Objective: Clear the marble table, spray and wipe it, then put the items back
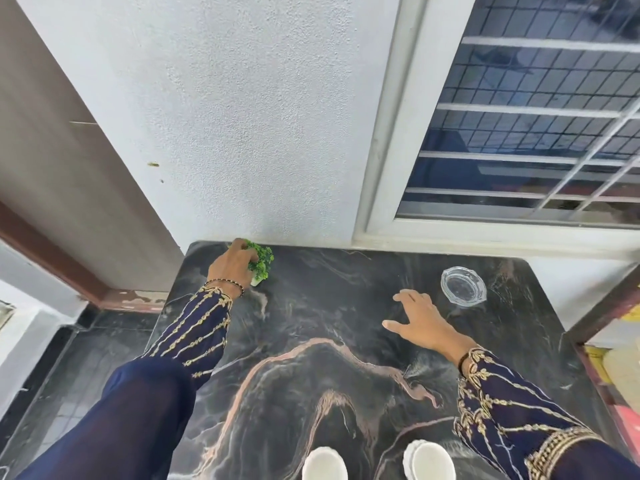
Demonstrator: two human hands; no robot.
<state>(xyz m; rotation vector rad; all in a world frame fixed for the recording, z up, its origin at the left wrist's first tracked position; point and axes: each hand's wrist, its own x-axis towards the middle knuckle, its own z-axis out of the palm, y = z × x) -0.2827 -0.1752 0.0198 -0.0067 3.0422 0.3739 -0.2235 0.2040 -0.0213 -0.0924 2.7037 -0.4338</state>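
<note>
Now, left grip [232, 263] grasping plant [260, 259], right grip [419, 318] spread (glass ashtray [463, 284] beside).

On the marble table [346, 358]: one small green plant [260, 261], one glass ashtray [463, 284], two white dishes [379, 462] near.

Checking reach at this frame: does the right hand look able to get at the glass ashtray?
Probably yes. The right hand hovers open just short of the glass ashtray, with only bare table between them. The left hand is busy at the small plant.
</note>
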